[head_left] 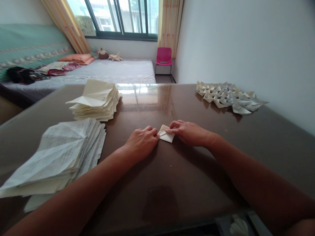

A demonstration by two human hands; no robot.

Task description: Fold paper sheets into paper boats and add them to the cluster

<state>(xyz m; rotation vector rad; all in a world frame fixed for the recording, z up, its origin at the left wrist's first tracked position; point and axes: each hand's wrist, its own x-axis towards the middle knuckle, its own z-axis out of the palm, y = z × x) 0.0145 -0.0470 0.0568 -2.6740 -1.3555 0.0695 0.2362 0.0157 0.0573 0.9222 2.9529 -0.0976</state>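
The small folded piece of cream paper [166, 136] lies on the glossy brown tabletop [169, 180], near the middle, directly between my two hands. My left hand [144, 140] has its fingers bunched and nearly closed, the tips pinching the paper's left corner. My right hand [188, 131] comes in from the other side, thumb and curled forefinger drawn together on the right part of the paper, the thumb lying over its top face.

To my left, beside my forearm, is a fanned stack of printed sheets [65, 144], creased across the top. Just beyond it sits a stack of cream sheets [98, 103], its top sheet lifting in a fold. At the far right of the tabletop, a cluster of folded paper boats [225, 96] stands packed together. Past the table are a bed [123, 72], a pink chair [164, 56] and a window [128, 16] with a square clock [85, 26] at its left.
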